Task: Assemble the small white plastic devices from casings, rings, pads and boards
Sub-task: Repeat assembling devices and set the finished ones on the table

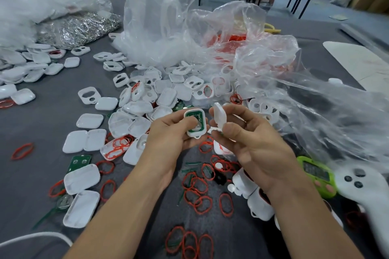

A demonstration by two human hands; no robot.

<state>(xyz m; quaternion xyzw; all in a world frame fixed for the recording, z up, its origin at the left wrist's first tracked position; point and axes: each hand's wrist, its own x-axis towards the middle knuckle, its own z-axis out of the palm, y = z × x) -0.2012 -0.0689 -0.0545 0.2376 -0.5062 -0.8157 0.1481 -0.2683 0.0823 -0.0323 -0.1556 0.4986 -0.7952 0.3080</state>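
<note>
Head view: near the middle of the frame the left hand (pixel 168 136) grips an open casing half (pixel 202 131), a rounded white shell with a green board (pixel 192 115) already seated in it. Just beside it the right hand (pixel 250 143) pinches the matching white cover (pixel 220 114), tilted on edge and not yet joined. Judging by this, the unit lacks only closing. Much remains: glossy casings (pixel 166 94) are heaped above on the grey table (pixel 37 124), thin red rings (pixel 203 205) lie scattered below, and crinkled clear bags (pixel 160 17) sit behind.

L hand (pixel 171 134), R hand (pixel 252 143) close together — fingers curled, gripping.
</note>
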